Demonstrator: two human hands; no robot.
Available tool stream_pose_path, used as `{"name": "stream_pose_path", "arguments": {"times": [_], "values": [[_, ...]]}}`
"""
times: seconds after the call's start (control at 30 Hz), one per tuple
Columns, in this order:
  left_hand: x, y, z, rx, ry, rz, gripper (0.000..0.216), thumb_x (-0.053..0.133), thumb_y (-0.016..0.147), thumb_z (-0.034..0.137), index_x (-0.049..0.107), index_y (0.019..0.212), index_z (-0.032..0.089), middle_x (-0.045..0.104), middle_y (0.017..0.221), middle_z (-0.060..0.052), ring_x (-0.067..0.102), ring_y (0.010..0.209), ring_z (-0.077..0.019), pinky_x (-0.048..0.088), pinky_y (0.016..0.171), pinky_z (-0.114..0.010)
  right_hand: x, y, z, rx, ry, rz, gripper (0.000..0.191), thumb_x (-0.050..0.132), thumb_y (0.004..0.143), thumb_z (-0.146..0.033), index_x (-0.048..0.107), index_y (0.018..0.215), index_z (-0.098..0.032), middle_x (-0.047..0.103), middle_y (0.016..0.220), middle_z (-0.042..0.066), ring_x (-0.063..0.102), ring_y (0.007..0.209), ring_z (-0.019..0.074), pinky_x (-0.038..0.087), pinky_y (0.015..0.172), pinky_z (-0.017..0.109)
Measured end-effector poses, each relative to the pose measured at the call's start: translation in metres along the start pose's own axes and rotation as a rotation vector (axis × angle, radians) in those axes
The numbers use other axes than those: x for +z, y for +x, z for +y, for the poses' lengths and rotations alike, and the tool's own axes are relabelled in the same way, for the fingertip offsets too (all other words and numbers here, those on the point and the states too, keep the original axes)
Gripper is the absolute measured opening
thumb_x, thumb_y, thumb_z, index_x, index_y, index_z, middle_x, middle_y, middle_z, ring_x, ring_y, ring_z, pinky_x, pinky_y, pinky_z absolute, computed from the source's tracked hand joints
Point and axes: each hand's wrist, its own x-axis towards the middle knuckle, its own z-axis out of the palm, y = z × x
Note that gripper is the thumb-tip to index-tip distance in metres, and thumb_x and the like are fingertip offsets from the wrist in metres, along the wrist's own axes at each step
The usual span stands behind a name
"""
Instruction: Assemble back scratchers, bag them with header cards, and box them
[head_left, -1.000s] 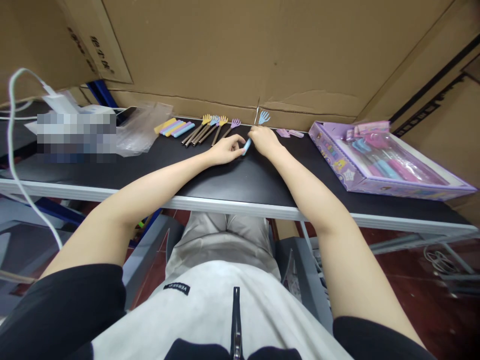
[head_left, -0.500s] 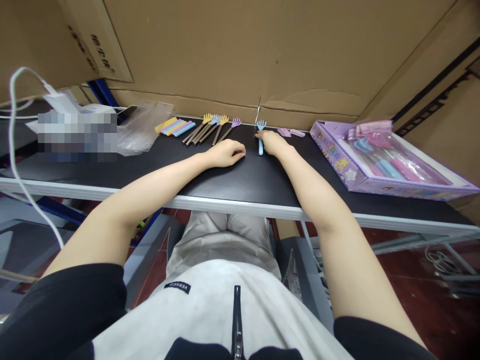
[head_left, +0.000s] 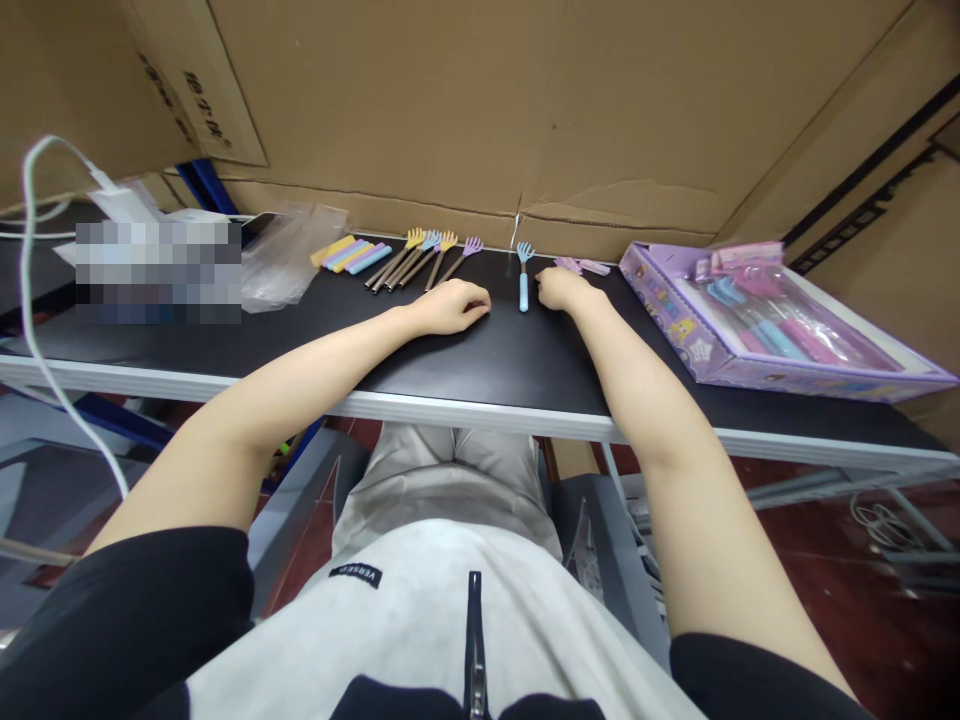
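A small blue hand-shaped scratcher (head_left: 523,275) lies alone on the black table (head_left: 495,355), its blue handle toward me. My right hand (head_left: 561,287) rests just right of it, fingers curled, not touching it, close to two pink pieces (head_left: 581,265). My left hand (head_left: 452,304) lies on the table to the scratcher's left, fingers loosely curled with nothing seen in them. Behind it sits a row of several scratchers (head_left: 424,256) with coloured hand tips, and beside those several coloured handles (head_left: 350,254).
A purple window box (head_left: 757,315) of coloured pieces stands at the right. Crumpled clear plastic bags (head_left: 289,255) and a white cable (head_left: 45,290) are at the left. Cardboard (head_left: 525,110) walls the table's far edge.
Both hands were together on the blue scratcher; my right hand laid it down on the table and moved off to the right, while my left hand settled flat.
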Motion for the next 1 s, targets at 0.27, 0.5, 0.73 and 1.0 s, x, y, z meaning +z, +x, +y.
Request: {"name": "stream_pose_path", "arguments": {"times": [0.27,0.5,0.73,1.0], "values": [[0.0,0.0,-0.003,0.027,0.054,-0.019,0.023,0.059,0.094,0.019,0.081,0.098,0.016,0.08,0.091,-0.01,0.073,0.084,-0.0238,0.054,0.085,-0.032,-0.001,-0.002,0.0,0.002,0.019,-0.002,0.054,0.045,0.1,-0.005,0.067,0.148,0.002,0.066,0.15,0.029,0.065,0.141,0.037,0.052,0.118,0.044],[-0.01,-0.002,-0.004,0.03,0.088,-0.025,0.027,0.059,0.095,0.022,0.085,0.101,0.017,0.083,0.094,-0.011,0.076,0.088,-0.0252,0.055,0.089,-0.033,0.0,0.001,0.002,-0.015,0.013,-0.004,0.054,0.045,0.1,-0.007,0.068,0.149,0.0,0.068,0.15,0.026,0.065,0.142,0.036,0.052,0.12,0.044],[-0.03,-0.006,-0.017,-0.079,0.12,-0.111,0.029,0.063,0.092,0.024,0.087,0.107,0.017,0.084,0.097,-0.009,0.076,0.092,-0.0252,0.054,0.094,-0.032,0.001,0.001,0.004,-0.05,0.108,0.043,0.073,0.049,0.1,-0.007,0.041,0.173,-0.008,0.057,0.164,0.022,0.061,0.149,0.0326,0.049,0.123,0.04],[-0.032,-0.007,-0.024,-0.033,0.139,-0.135,0.034,0.061,0.092,0.027,0.084,0.115,0.014,0.078,0.117,-0.014,0.073,0.11,-0.0276,0.053,0.108,-0.036,0.001,-0.003,-0.009,-0.152,0.129,0.077,0.07,0.046,0.103,-0.009,0.04,0.173,-0.011,0.038,0.178,0.018,0.049,0.158,0.0315,0.045,0.126,0.041]]}}
